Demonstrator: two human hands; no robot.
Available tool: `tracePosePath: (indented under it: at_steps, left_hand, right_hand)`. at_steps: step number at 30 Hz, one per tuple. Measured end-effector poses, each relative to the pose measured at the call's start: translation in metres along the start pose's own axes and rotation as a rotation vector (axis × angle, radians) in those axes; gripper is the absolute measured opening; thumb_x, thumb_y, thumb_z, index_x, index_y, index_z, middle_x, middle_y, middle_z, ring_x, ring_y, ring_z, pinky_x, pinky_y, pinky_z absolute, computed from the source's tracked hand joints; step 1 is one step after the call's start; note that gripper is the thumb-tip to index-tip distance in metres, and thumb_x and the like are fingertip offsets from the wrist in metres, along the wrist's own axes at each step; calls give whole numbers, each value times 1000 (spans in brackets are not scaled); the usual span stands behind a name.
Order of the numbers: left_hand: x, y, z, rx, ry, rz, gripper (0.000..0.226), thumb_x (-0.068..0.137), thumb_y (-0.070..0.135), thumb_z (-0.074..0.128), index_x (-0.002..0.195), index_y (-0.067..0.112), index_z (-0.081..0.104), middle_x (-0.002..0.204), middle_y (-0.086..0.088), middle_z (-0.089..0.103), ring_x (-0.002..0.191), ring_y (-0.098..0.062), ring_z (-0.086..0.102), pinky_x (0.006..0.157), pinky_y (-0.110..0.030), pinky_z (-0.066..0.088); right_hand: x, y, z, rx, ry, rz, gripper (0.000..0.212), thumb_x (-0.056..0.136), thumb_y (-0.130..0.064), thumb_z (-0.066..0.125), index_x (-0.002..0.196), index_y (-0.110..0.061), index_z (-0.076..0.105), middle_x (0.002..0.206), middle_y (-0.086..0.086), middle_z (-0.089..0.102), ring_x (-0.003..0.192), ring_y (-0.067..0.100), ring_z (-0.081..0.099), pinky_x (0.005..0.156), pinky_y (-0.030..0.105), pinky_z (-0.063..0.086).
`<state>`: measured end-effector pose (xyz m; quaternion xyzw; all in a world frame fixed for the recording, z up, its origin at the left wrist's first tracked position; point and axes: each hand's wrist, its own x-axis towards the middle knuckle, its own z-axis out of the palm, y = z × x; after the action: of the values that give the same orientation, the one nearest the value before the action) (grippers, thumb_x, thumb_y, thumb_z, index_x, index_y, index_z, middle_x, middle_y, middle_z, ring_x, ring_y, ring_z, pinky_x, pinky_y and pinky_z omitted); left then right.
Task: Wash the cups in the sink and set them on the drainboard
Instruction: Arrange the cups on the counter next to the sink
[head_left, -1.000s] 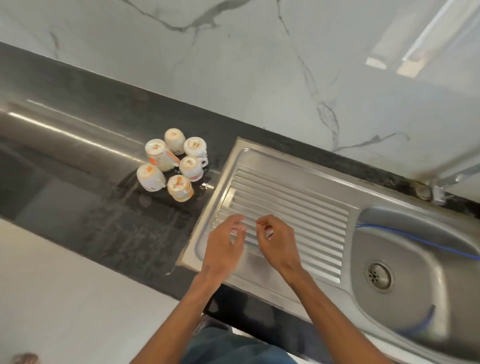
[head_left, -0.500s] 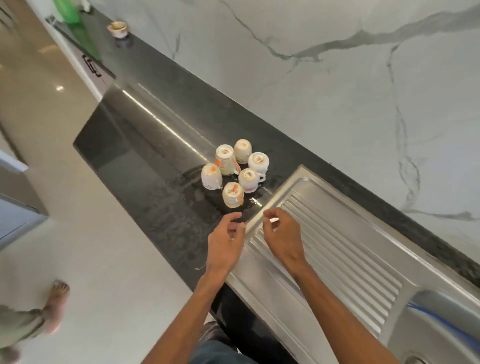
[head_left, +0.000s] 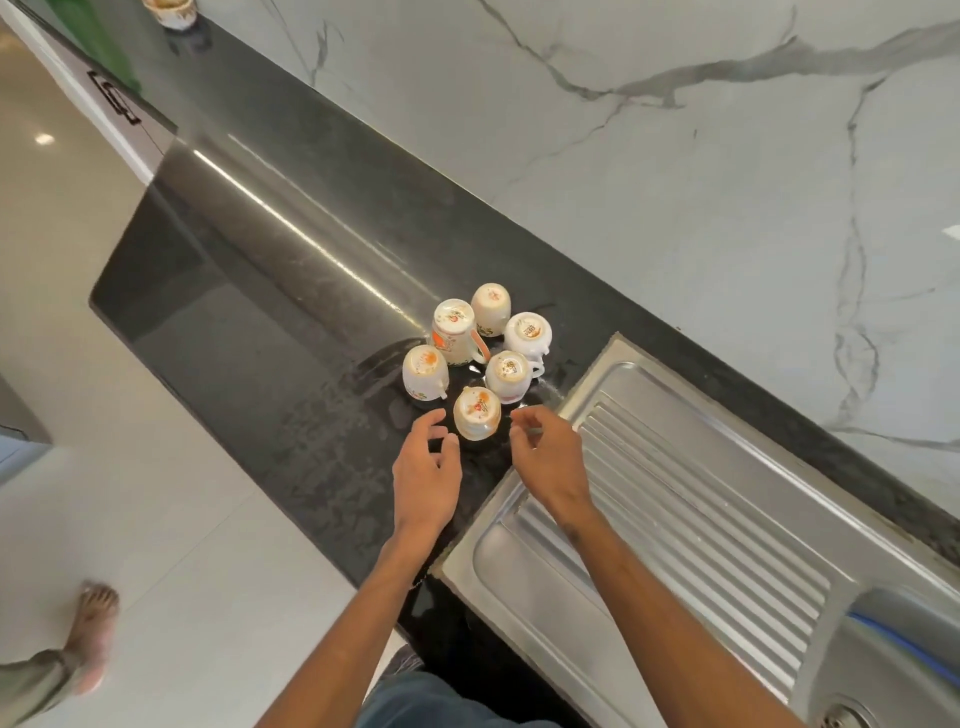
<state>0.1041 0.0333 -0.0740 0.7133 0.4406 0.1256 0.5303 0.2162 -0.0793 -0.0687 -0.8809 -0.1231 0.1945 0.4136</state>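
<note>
A marble wall (head_left: 675, 171) is seen behind a long dark counter (head_left: 270, 291), whose surface is wet around the cups. A steel drainboard (head_left: 675, 509) (ribbed, with a raised rim) is set into the counter on the right, and a corner of the sink (head_left: 893, 670) with its drain is visible at the lower right edge. Six cups (head_left: 480, 358) are stood upside down in a tight cluster on the counter, just beside the drainboard's far left corner and not on it. The nearest cup (head_left: 477, 413) is flanked by both hands. The left hand (head_left: 427, 470) is held above the counter with fingers loosely spread, nothing grasped. The right hand (head_left: 545, 452) is held over the drainboard's edge, fingers loosely curled and empty. A foot (head_left: 93, 634) is seen on the pale floor (head_left: 156, 545).
</note>
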Motion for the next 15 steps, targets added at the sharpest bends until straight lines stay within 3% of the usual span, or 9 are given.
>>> tracePosePath:
  at_steps: [2,4,8,15]
  left_hand:
    - [8,-2,3,-5,-12,4,38,109,22,50,147,25,53,133,3,64,86,-16,74,74,-13,55]
    - [13,-3,4,-25,-21,-2,41,111,17,45,151,21,51,140,2,61,80,-19,74,64,-7,50]
    - [20,-2,9,-39,-53,-18,44,111,13,43,154,21,48,148,1,57,90,-28,72,60,-6,50]
    - [20,-4,5,-30,-62,-6,40,111,17,43,149,22,55,140,3,63,86,-25,71,59,-7,50]
  right_hand:
    - [3,0,2,-18,-25,22,32,96,-22,68,128,-22,67,116,-6,69,98,7,66,88,24,55]
    - [5,1,6,-68,-76,22,47,91,-33,75,135,-24,62,119,-7,67,88,6,66,83,25,57]
    - [6,5,15,-84,-133,-10,73,79,-48,84,143,-27,55,127,-6,63,92,6,63,81,24,57]
    - [6,0,28,-16,-88,-19,73,72,-44,89,137,-31,57,127,-7,63,112,8,59,93,33,57]
